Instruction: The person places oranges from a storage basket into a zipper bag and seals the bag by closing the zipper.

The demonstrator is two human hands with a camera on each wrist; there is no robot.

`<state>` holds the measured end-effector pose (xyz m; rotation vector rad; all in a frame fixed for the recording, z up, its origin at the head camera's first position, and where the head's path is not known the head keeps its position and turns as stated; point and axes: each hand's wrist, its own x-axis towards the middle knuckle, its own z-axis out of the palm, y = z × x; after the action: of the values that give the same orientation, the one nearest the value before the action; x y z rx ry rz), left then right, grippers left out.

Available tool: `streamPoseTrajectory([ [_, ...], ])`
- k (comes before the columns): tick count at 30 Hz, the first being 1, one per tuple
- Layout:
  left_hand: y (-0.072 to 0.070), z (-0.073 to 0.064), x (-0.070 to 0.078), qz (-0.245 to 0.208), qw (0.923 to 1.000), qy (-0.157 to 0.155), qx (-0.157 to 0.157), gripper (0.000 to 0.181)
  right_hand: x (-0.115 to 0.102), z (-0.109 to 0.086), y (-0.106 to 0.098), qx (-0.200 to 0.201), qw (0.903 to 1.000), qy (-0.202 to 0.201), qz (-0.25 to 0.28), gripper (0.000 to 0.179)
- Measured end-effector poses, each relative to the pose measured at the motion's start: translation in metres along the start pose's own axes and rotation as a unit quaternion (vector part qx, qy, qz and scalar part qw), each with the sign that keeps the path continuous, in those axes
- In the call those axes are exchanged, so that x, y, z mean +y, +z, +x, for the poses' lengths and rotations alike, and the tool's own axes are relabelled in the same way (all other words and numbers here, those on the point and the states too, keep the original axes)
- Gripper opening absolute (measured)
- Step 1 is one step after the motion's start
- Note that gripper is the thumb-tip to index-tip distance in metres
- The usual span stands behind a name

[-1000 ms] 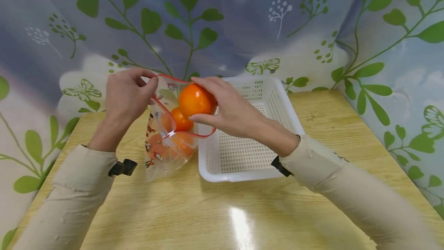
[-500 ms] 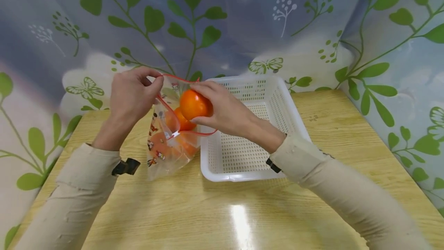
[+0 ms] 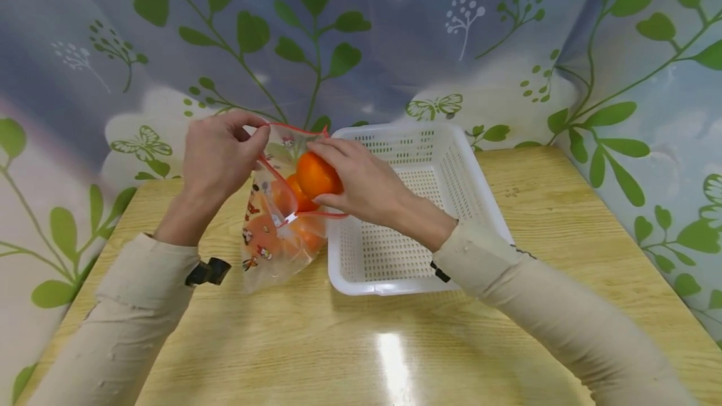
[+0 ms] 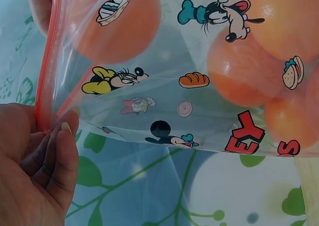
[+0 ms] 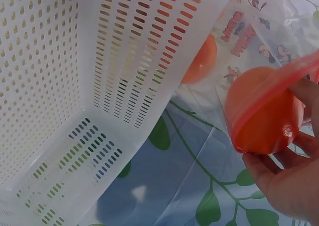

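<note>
My left hand (image 3: 221,154) pinches the corner of a clear zip bag (image 3: 265,268) printed with cartoon figures, its red zip edge (image 4: 46,66) spread into an open mouth. An orange (image 3: 317,174) is gripped by my right hand (image 3: 366,183) at that mouth. In the right wrist view the red zip edge crosses in front of the held orange (image 5: 266,126), and my fingertips (image 5: 259,166) curl under it. Several more oranges (image 4: 239,71) show through the plastic lower in the bag. The white zip slider (image 3: 290,218) sits on the front edge of the mouth.
A white perforated plastic basket (image 3: 389,289) stands right beside the bag, with no fruit visible inside. Both are on a wooden table (image 3: 271,343). A leaf-printed cloth (image 3: 389,36) hangs behind the table's far edge.
The right hand has brought the orange slightly lower and deeper into the bag's mouth. The left hand keeps its pinch on the bag corner. The whole head view has shifted slightly.
</note>
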<state>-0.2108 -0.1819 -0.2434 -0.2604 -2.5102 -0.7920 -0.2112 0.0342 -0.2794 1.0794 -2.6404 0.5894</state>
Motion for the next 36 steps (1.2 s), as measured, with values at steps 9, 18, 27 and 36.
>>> streamPoseTrajectory([
  [9, 0.006, 0.001, 0.003, -0.004, 0.9999, 0.009, 0.006, 0.021, 0.006, -0.001, 0.002, -0.008, 0.9994, -0.021, -0.024, 0.071],
  [18, 0.009, 0.000, 0.002, 0.004, 1.0000, 0.005, 0.004, 0.021, 0.010, -0.008, -0.001, -0.001, 0.9997, -0.023, 0.007, 0.049],
  [27, 0.010, 0.000, 0.003, 0.002, 1.0000, 0.006, 0.005, 0.022, 0.009, -0.021, -0.007, 0.024, 0.9988, -0.015, 0.039, 0.037],
  [36, 0.010, 0.000, 0.003, 0.007, 1.0000, 0.000, 0.004, 0.023, -0.002, -0.037, -0.013, 0.074, 0.9933, -0.040, 0.080, 0.030],
])
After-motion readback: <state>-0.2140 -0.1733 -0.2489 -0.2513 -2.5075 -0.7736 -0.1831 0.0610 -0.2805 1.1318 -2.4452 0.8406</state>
